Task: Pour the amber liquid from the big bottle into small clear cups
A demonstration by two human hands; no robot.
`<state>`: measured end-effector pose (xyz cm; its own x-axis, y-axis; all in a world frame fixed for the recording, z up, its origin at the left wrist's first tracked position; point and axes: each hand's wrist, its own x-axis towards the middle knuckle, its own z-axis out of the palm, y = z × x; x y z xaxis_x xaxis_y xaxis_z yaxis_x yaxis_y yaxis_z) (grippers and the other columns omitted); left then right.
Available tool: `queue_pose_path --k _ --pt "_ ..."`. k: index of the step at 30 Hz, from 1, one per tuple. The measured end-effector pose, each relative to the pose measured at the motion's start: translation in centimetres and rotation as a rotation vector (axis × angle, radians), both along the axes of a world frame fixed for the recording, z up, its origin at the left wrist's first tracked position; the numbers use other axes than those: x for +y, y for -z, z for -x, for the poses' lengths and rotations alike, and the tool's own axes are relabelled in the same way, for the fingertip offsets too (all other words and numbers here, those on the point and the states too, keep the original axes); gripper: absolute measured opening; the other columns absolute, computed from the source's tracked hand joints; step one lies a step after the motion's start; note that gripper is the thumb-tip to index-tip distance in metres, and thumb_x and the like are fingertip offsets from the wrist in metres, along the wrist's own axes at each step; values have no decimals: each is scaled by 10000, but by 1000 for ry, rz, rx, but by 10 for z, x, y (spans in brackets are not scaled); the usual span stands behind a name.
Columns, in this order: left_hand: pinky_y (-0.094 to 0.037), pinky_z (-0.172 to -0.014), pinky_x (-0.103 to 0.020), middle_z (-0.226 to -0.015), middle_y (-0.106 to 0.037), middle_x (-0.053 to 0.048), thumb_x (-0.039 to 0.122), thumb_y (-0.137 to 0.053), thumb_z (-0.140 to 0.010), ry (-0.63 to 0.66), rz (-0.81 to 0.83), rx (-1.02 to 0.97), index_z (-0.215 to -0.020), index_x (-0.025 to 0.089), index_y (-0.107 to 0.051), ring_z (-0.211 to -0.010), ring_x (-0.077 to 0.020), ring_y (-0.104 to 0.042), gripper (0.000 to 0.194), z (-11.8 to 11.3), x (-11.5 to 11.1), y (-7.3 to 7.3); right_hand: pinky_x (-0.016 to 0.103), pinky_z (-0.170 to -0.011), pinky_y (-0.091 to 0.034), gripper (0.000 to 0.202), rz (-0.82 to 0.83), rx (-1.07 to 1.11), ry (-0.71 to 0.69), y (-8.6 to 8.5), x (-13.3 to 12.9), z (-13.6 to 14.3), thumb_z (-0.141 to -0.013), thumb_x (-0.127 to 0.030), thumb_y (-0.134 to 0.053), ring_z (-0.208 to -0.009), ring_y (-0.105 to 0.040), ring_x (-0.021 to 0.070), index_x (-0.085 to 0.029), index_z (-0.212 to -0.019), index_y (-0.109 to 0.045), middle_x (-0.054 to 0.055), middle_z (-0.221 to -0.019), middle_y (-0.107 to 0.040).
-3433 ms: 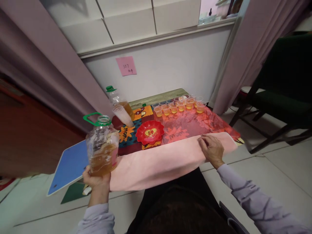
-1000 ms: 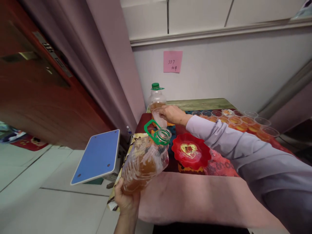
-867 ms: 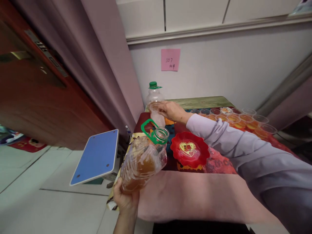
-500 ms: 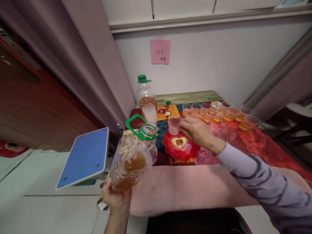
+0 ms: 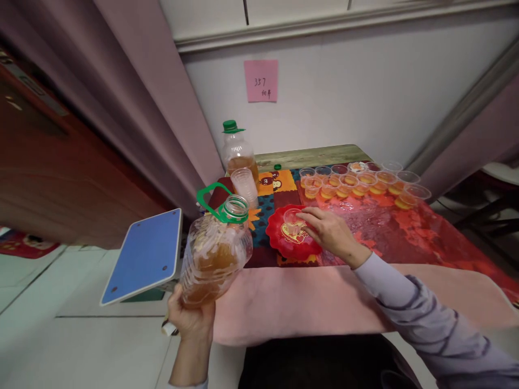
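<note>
My left hand (image 5: 190,313) is closed around the lower end of a clear plastic jug (image 5: 217,259). The jug tilts to the right, its mouth uncapped, a green handle at its neck and amber liquid inside. With its fingers at the rim, my right hand (image 5: 330,229) holds a small clear plastic cup (image 5: 292,220) over a red scalloped dish (image 5: 278,243) with a gold heart. The cup looks empty; whether it touches the dish I cannot tell. Behind the jug stands a stack of clear cups (image 5: 245,186).
Several cups of amber liquid (image 5: 360,183) stand in rows at the back right. Another jug (image 5: 239,154), capped in green, stands by the wall. A loose green cap (image 5: 278,167) lies behind. A blue board (image 5: 141,256) is left of the table.
My right hand has lowered the cup onto or just above the red dish. The jug sits slightly more upright in my left hand, and the whole view has shifted a little.
</note>
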<state>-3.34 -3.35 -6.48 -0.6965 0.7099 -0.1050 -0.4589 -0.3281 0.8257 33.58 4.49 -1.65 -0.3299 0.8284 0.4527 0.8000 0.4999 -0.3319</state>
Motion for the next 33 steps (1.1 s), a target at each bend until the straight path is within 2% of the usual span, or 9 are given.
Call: queue_pose_path --k 3,6,10,14,19,23,26,29,33 --pt "-488 -1005 -436 -905 -718 -25 441 -668 -758 -5 12 22 -724 230 -631 -1027 -279 -645 217 1 -1 1 482 -974 -631 292 -17 305 56 -15 -15 14 -1036 -413 -659 -1137 -762 316 -270 -1257 -785 128 -1314 -773" --pt "-496 -982 -419 -860 -700 -19 430 -675 -752 -12 28 36 -705 228 -612 -964 -258 -642 217 2 -1 1 457 -898 -663 398 116 683 59 -20 -30 47 -980 -521 -737 -999 -780 284 -280 -1297 -754 113 -1219 -794" --pt "-511 -982 -418 -851 -708 -22 421 -686 -745 8 51 41 -722 225 -638 -948 -255 -655 203 -1 -2 -3 501 -949 -664 661 390 1010 -51 -12 -46 99 -865 -582 -854 -1150 -752 319 -302 -1436 -672 121 -1370 -743" --pt "-530 -1011 -426 -938 -764 -43 388 -723 -699 30 104 39 -819 212 -740 -1022 -272 -687 214 -4 -3 -14 455 -864 -695 590 557 1264 -235 -3 -57 129 -937 -597 -770 -1126 -751 284 -353 -1460 -648 88 -1364 -737" --pt "-576 -979 -474 -1040 -804 -54 419 -742 -696 105 149 116 -939 233 -793 -1017 -298 -725 310 4 -7 -32 466 -948 -688 615 608 1440 -309 6 -62 138 -927 -538 -806 -1144 -746 266 -357 -1487 -628 75 -1417 -716" --pt "-607 -903 -411 -1092 -816 -48 359 -785 -649 109 185 140 -1073 231 -818 -993 -276 -742 444 13 -9 -46 497 -1032 -663 600 643 1559 -307 17 -62 144 -961 -519 -774 -1265 -722 279 -371 -1516 -600 63 -1497 -682" --pt "-606 -862 -366 -1063 -817 -34 338 -813 -626 91 231 180 -1115 220 -816 -951 -250 -741 503 16 -10 -55 507 -1008 -675 627 675 1618 -301 28 -59 150 -956 -549 -771 -1248 -735 284 -356 -1525 -594 74 -1498 -681" --pt "-596 -904 -366 -1091 -815 -24 346 -817 -640 59 268 234 -1124 226 -814 -988 -247 -737 499 16 -10 -63 527 -1031 -665 636 693 1628 -301 36 -56 153 -949 -572 -773 -1247 -738 287 -342 -1518 -604 75 -1491 -684" --pt "-583 -945 -351 -1144 -807 -21 342 -823 -651 27 299 273 -1113 232 -823 -1054 -242 -724 475 13 -6 -70 535 -1095 -632 633 718 1623 -324 38 -53 150 -948 -591 -769 -1341 -696 294 -354 -1512 -607 50 -1527 -667"
